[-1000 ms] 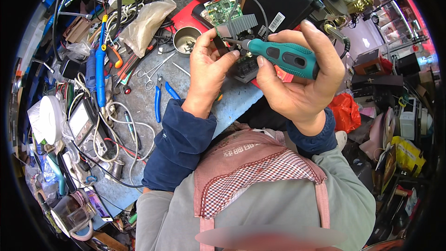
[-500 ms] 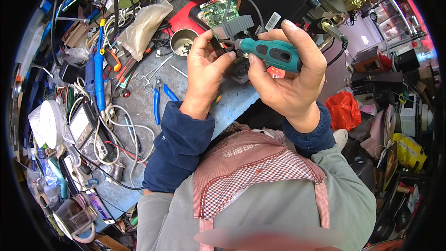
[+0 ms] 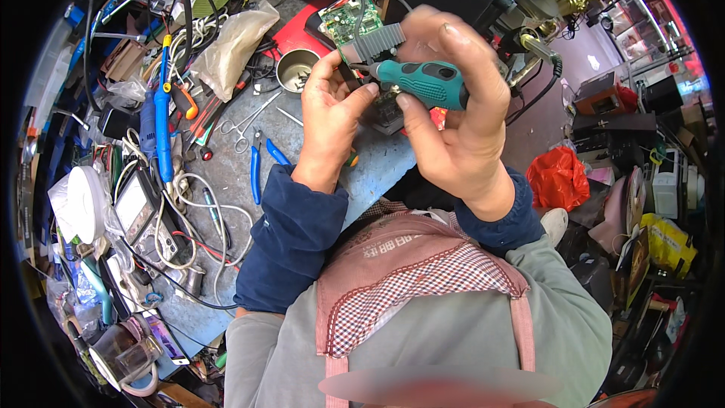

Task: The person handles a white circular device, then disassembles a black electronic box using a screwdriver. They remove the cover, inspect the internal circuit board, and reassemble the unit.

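The bench [image 3: 226, 174] is open only near its front edge, beside the blue pliers [image 3: 257, 170]. Cables [image 3: 204, 204], a metal cup [image 3: 296, 69] and a plastic bag [image 3: 230, 45] crowd the rest.

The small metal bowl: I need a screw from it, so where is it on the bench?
In the head view the small metal bowl sits upper centre on the bench, just left of the left hand, beside the red mat and below the crumpled plastic bag.

Your left hand [image 3: 332, 117] is raised before your chest, fingers curled in a pinch, thumb toward the right hand [image 3: 453, 117]. That hand is closed in a grip, fingers wrapped over, wrist bent. Both forearms angle upward, sleeves dark blue.
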The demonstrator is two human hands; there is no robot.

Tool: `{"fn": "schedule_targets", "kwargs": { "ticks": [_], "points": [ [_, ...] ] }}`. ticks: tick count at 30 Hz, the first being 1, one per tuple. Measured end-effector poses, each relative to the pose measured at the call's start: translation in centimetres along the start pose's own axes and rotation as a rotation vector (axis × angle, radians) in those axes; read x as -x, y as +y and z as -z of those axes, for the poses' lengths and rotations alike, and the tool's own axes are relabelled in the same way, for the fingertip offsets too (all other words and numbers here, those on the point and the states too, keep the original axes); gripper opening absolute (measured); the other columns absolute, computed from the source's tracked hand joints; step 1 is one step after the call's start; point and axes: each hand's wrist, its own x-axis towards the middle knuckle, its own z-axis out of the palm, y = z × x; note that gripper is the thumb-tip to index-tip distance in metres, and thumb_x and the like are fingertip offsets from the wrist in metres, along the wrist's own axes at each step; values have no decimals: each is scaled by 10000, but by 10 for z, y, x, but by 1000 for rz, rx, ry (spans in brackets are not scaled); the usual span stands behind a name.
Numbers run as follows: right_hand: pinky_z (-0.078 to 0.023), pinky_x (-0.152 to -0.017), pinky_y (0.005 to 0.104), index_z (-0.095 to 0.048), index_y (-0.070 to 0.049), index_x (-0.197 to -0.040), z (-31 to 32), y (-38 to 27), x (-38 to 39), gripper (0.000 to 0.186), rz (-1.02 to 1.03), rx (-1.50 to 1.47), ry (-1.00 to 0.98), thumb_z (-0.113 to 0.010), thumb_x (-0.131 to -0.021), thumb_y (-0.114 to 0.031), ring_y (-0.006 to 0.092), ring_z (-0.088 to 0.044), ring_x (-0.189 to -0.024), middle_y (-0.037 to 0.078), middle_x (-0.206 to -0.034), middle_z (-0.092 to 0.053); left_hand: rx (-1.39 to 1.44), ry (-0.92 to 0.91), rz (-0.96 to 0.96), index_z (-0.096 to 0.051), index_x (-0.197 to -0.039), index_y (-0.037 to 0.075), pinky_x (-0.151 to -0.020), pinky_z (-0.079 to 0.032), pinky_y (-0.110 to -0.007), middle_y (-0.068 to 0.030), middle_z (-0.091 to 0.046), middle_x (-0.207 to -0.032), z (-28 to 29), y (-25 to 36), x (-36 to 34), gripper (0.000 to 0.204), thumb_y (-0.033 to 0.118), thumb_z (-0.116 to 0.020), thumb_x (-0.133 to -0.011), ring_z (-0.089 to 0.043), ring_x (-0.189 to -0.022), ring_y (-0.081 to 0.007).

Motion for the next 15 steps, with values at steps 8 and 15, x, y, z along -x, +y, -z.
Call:
{"fn": "schedule_targets", "kwargs": {
  "ticks": [8, 15],
  "points": [
    [-627, -845, 334, -300, -2, -1671, -3, -4, -4, 972, 54, 244, 29, -873, -888, 61, 236, -761, -962, 186, -1156, -706, 25, -14, -21, -561, -1460, -41, -1045, -590, -347, -131, -708, -1314, 0, -3, -1, 577, -155, -701, -912, -713, -1194, -199],
    [-618, -988, 374, -350, -7, -1626, -7, -15, 5, 886, -73, 269, 111, -843, -894, 67, 279, -761, -1144, 250, -1306, -683, 1, -1, -15, -558, -1458, -47, -1053, -590, -353, -123, -702, -1307, 0, -4, -2, 583, -155, -700, -904, -713, -1197, -205]
  ]
}}
